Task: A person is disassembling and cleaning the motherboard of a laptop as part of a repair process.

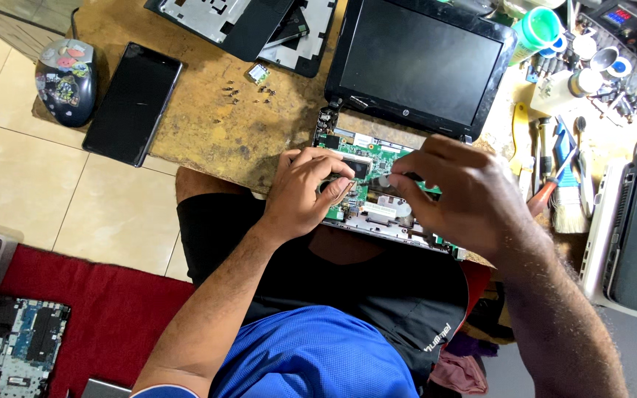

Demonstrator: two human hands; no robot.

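An opened laptop lies on a worn wooden table (208, 125), its black screen (418, 63) tilted back and its green circuit board (377, 155) exposed at the table's near edge. My left hand (307, 191) rests curled on the board's left part, fingers pinching at a small dark component. My right hand (455, 191) is over the board's right part, fingers closed on a thin dark tool whose tip points at the board's centre. What lies under both hands is hidden.
Several small screws (248, 92) lie loose on the table. A black keyboard panel (134, 103) and a sticker-covered mouse (66, 79) sit at left, laptop covers (248, 22) at the back. Screwdrivers, a brush (569, 199), green tape roll (540, 29) and another laptop (635, 236) crowd the right.
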